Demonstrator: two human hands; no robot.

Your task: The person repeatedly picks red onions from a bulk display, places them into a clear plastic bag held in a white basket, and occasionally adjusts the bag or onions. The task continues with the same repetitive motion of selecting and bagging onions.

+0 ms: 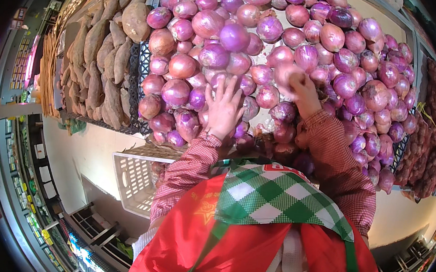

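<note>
Red onions [208,23] cover a wide bin in front of me, with patches of the pale liner [258,120] showing through the middle. My left hand [224,111] lies palm down on onions at the centre-left, its fingers spread. To the right, my right hand [304,92] has its fingers curled against a pinkish onion [284,77], blurred as if in motion; the fingers appear to grip it. A smooth purple onion [234,37] sits on top of the pile, beyond my left hand.
Sweet potatoes [97,41] fill the section on the left beside a black plastic mesh divider [141,61]. Dark red produce in net bags [421,155] lies at the right. A white plastic crate [134,183] holding some onions stands below the bin, left of my body.
</note>
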